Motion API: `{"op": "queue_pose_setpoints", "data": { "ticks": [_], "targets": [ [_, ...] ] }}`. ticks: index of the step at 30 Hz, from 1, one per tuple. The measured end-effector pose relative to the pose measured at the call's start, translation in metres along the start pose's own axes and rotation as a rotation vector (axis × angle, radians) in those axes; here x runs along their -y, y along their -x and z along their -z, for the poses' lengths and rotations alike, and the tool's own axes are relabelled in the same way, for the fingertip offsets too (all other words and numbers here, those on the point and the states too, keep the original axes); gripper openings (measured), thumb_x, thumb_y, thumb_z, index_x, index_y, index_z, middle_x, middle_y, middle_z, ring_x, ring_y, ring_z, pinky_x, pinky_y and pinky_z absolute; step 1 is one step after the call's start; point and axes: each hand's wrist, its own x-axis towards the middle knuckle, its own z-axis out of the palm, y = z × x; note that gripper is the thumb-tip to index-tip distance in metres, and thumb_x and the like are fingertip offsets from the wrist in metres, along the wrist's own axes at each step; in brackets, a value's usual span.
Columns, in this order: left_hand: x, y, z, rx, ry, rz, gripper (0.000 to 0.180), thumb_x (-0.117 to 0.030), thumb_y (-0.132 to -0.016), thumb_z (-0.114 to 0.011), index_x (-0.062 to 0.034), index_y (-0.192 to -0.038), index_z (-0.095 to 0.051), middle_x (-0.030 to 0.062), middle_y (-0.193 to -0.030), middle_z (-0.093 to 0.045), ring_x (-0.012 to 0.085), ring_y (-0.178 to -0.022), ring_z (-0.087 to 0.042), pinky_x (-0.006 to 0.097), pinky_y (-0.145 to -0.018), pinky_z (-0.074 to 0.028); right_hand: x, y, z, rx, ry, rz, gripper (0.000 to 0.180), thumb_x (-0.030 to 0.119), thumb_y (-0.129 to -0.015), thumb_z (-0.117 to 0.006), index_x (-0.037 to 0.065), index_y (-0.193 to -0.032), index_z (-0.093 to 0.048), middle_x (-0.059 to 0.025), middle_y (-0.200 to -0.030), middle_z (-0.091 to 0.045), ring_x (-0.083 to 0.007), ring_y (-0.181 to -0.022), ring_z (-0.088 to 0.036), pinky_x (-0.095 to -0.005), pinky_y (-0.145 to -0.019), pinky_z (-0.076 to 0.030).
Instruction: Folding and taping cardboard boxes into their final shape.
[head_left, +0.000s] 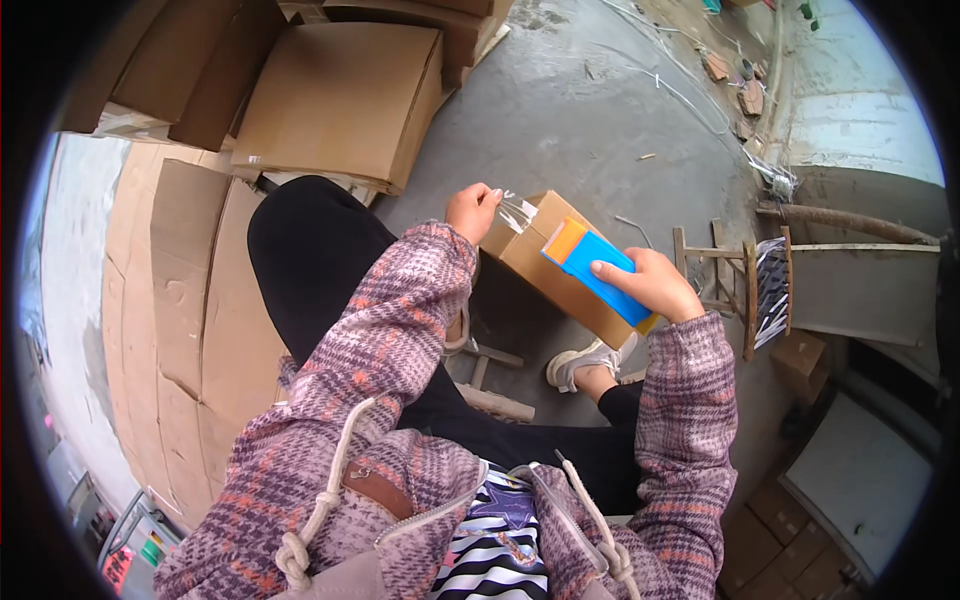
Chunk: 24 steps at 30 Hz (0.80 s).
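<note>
My right hand (655,285) grips a flat blue and orange packet (600,270), with the thumb pressed on its blue face. The packet is over a narrow brown cardboard box (540,262) in front of my legs. At the far left end of this box, my left hand (474,212) is closed with its fingertips pinched together. Thin white strands (515,214) lie right beside those fingertips, over the end of the box. Whether the left fingers pinch a strand is too small to tell. The right fingers under the packet are hidden.
Large cardboard boxes (335,95) stand at the far left, and flattened cardboard (185,300) lies along my left side. A small wooden stool (768,290) with a woven seat is to the right. White cords (690,98) trail over the grey floor (560,110).
</note>
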Motion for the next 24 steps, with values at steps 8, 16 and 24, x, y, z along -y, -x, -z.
{"op": "queue_pose_setpoints", "data": {
  "ticks": [8,16,24],
  "targets": [
    [0.023,0.013,-0.039,-0.038,0.034,-0.036,0.025,-0.028,-0.086,-0.063,-0.0029,-0.082,-0.065,0.0089,-0.065,-0.061,0.015,-0.059,-0.055,0.031,-0.057,-0.044,0.005,-0.017,-0.012,0.007,0.09,-0.063,0.069,0.057,-0.076,-0.06,-0.01,-0.091,-0.065,-0.0251,-0.083,-0.066,-0.0341,-0.077,-0.066,-0.0403,-0.072,-0.051],
    [0.055,0.013,-0.041,-0.058,-0.253,0.142,0.022,-0.026,-0.087,-0.06,-0.0044,-0.089,-0.063,0.0138,-0.079,-0.065,0.0264,-0.082,-0.063,0.037,-0.072,-0.048,0.014,-0.028,-0.013,0.052,0.118,-0.104,0.071,0.058,-0.073,-0.061,-0.011,-0.091,-0.065,-0.0267,-0.087,-0.065,-0.0347,-0.082,-0.065,-0.0412,-0.075,-0.05],
    [-0.025,0.038,-0.049,0.086,-0.07,-0.177,0.055,-0.046,-0.094,-0.042,0.0043,-0.111,-0.057,0.0248,-0.118,-0.057,0.0401,-0.112,-0.052,0.045,-0.093,-0.042,0.007,-0.026,-0.008,0.045,0.127,-0.116,0.074,0.059,-0.073,-0.062,-0.011,-0.095,-0.064,-0.0251,-0.088,-0.066,-0.0322,-0.081,-0.066,-0.0389,-0.073,-0.05]
  ]
}}
